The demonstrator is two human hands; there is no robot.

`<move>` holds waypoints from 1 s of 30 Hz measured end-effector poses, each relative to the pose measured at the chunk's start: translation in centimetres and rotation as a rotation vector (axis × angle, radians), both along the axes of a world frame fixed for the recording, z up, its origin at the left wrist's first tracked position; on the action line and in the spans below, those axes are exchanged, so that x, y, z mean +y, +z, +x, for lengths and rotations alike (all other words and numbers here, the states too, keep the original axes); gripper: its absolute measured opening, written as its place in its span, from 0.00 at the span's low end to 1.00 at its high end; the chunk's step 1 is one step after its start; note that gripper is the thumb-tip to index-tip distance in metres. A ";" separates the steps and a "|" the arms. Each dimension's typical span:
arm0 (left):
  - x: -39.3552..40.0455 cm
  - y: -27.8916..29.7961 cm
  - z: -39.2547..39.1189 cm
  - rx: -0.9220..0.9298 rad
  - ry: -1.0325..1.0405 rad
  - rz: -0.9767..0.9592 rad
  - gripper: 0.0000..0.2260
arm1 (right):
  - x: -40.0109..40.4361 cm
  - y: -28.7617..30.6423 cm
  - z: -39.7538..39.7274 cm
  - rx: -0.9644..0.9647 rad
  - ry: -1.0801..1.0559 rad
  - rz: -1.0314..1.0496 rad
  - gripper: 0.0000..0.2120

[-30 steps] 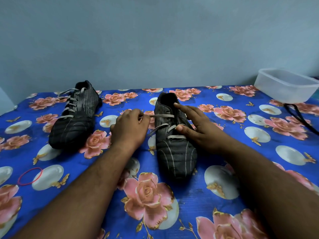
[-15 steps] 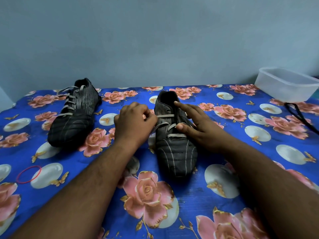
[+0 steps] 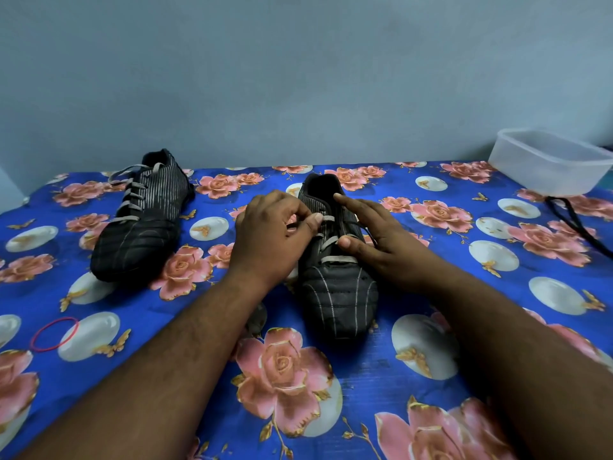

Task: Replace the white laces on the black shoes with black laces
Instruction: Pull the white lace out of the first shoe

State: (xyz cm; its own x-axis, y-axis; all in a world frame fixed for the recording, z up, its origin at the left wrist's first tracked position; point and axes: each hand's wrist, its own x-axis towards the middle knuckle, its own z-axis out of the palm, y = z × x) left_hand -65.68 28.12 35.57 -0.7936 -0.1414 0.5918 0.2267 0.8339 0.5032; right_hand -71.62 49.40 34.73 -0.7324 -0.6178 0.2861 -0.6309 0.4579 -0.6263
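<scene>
text: none legible | shoes (image 3: 335, 287): stripes only | cloth (image 3: 414, 376): floral print, no lettering

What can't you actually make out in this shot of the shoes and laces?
- Head view: the left hand hides its own fingertips' grip on the near shoe's white lace.
- The black laces run off the right edge; their length is cut off.
- The plastic container's inside is hidden by its cloudy wall.
- The far shoe's opening faces away.
</scene>
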 end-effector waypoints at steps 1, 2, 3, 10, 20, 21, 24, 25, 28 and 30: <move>0.1 -0.1 0.0 -0.009 -0.003 -0.018 0.17 | 0.0 0.0 0.0 0.000 0.003 -0.001 0.34; 0.1 -0.1 0.0 -0.023 -0.011 -0.019 0.17 | 0.0 0.0 0.0 0.001 0.005 -0.002 0.34; 0.1 -0.2 -0.1 -0.037 -0.026 -0.001 0.17 | 0.0 0.0 0.1 0.001 0.006 -0.003 0.34; -0.1 -0.1 0.0 -0.019 -0.064 0.006 0.16 | -0.1 -0.1 -0.1 -0.008 0.006 -0.009 0.35; -0.2 0.7 0.4 -0.142 0.078 -0.030 0.09 | -0.1 0.0 0.1 -0.005 0.010 -0.008 0.33; -0.7 0.7 0.4 -0.159 0.117 0.000 0.10 | -0.1 0.0 0.1 -0.008 0.009 -0.007 0.32; -2.1 0.5 0.1 -0.238 0.192 0.063 0.14 | -0.1 0.1 0.1 -0.016 0.010 -0.008 0.32; -2.3 0.4 0.2 -0.271 0.209 0.064 0.15 | 0.0 0.1 0.1 -0.019 0.009 -0.008 0.32; -2.4 0.5 0.2 -0.343 0.273 0.013 0.15 | 0.0 0.1 0.2 -0.022 0.007 -0.009 0.33; -2.2 0.6 0.1 -0.320 0.278 -0.009 0.13 | 0.0 0.1 0.2 -0.024 0.008 -0.009 0.34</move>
State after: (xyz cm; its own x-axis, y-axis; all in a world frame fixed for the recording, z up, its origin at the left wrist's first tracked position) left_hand -65.57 25.88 36.15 -0.8697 -0.3724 0.3239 -0.1744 0.8457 0.5044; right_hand -71.45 49.38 34.86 -0.7343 -0.6212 0.2737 -0.6190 0.4473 -0.6456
